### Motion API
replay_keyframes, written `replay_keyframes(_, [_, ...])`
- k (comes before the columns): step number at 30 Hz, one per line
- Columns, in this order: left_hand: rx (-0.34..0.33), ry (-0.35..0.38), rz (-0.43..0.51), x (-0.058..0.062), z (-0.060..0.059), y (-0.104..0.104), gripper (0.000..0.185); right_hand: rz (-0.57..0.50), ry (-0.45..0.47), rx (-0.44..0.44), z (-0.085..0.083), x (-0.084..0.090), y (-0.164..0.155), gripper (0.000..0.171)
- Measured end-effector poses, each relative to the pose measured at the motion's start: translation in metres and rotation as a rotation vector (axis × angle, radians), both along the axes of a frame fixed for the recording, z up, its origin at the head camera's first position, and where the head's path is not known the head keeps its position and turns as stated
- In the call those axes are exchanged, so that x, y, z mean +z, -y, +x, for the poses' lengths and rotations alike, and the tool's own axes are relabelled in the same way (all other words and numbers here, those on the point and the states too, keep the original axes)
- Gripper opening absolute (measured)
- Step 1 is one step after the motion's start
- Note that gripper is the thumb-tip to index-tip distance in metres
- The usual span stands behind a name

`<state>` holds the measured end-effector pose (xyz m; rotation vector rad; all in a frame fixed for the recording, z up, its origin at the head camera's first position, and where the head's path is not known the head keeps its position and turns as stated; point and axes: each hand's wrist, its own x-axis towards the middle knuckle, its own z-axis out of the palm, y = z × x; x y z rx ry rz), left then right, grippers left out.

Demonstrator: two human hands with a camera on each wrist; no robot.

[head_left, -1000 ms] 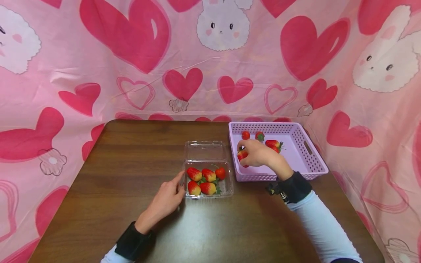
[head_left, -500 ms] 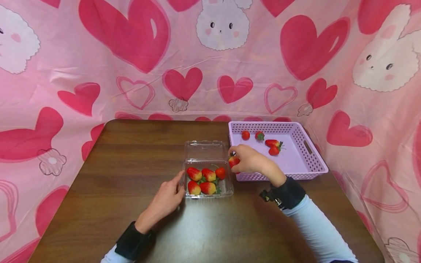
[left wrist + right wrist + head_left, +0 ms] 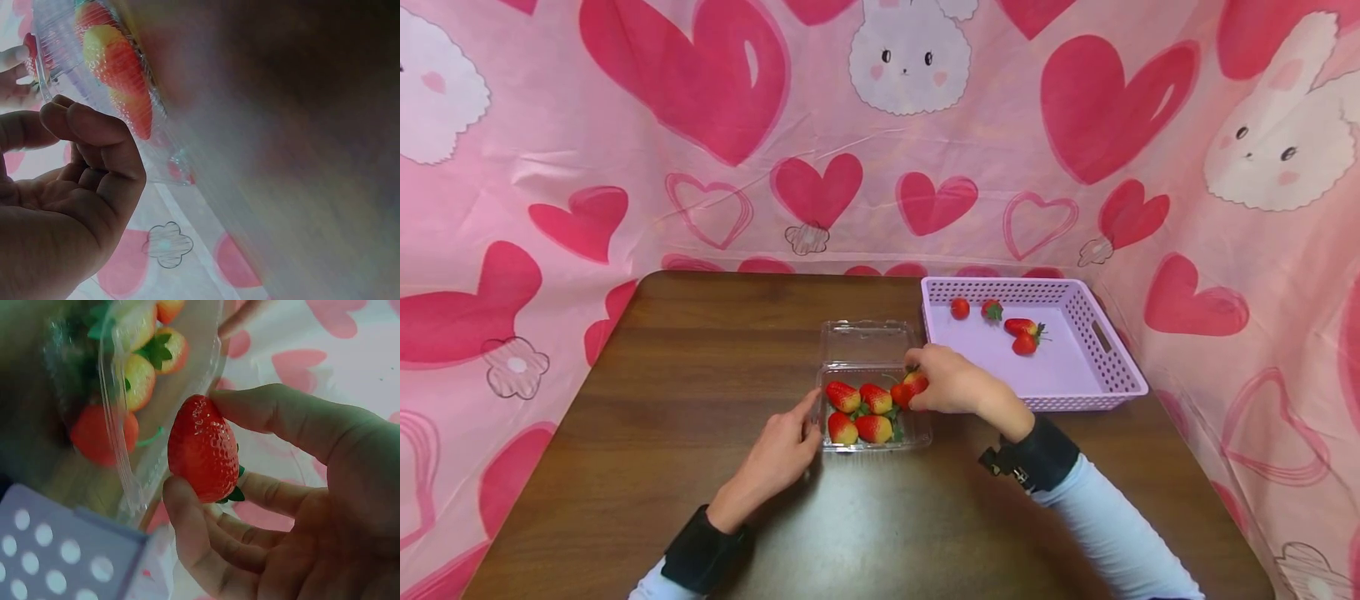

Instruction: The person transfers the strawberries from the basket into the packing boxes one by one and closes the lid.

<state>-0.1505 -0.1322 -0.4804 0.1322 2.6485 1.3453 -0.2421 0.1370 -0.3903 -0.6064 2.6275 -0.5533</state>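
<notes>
My right hand [image 3: 955, 382] pinches a strawberry [image 3: 203, 453] between thumb and fingers, over the right side of a clear plastic clamshell box [image 3: 916, 437]. Inside the box lie several red-and-yellow strawberries [image 3: 842, 397] with green leaves, plus a smooth round red fruit [image 3: 103, 434] with a thin green stem. The lid [image 3: 868, 343] is folded back, away from me. At the box's left side, my left hand [image 3: 778, 450] holds the edge, its thumb and index fingertips meeting at the clear rim in the left wrist view and the other fingers curled.
A lilac perforated basket [image 3: 1045, 375] stands right of the box, its left wall close by. In it are strawberries [image 3: 1024, 343] and a round red fruit [image 3: 960, 308]. Under everything is a brown wooden table [image 3: 722, 350], with a pink heart-print cloth [image 3: 880, 200] hanging behind.
My right hand has carried the strawberry out of the lilac basket, leftward over its wall, to above the clamshell box. My left hand has stayed at the box's left edge.
</notes>
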Motion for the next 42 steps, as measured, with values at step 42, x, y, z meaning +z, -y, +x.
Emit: replay_keyframes(42, [0.002,-0.003,0.012,-0.001,0.001,0.001,0.066,0.039,-0.093,0.019,0.018,-0.045,0.028,0.011])
